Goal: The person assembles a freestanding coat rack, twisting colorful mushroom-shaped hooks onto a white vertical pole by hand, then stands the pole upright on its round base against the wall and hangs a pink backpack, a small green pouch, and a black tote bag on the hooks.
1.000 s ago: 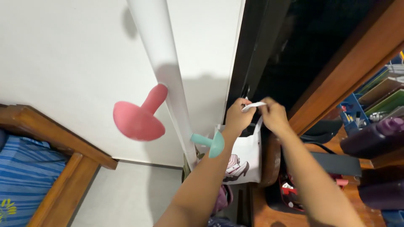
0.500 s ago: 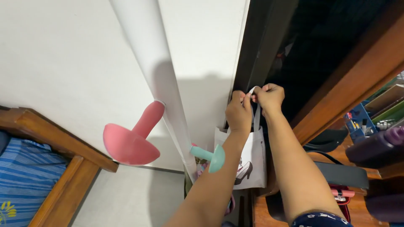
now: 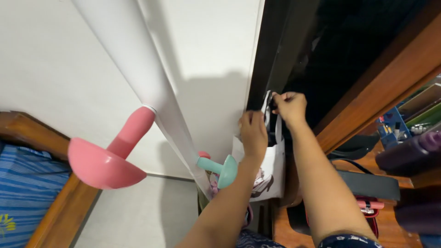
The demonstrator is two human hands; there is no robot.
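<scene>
Against the white wall at left, a pink mushroom-shaped hook (image 3: 108,158) and a teal one (image 3: 220,168) jut out. Right of them hangs a white tote bag (image 3: 268,167) with a shoe drawing, long axis vertical, handle upward. Left hand (image 3: 253,133) rests loosely on its top; right hand (image 3: 289,106) pinches the handle (image 3: 268,103)

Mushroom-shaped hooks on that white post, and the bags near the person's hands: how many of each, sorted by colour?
Pink mushroom hook: 1
Teal mushroom hook: 1
White tote bag, its strap held by the left hand and right hand: 1
Total: 3
A small pink bit shows behind the teal hook; I cannot tell what it is.
</scene>
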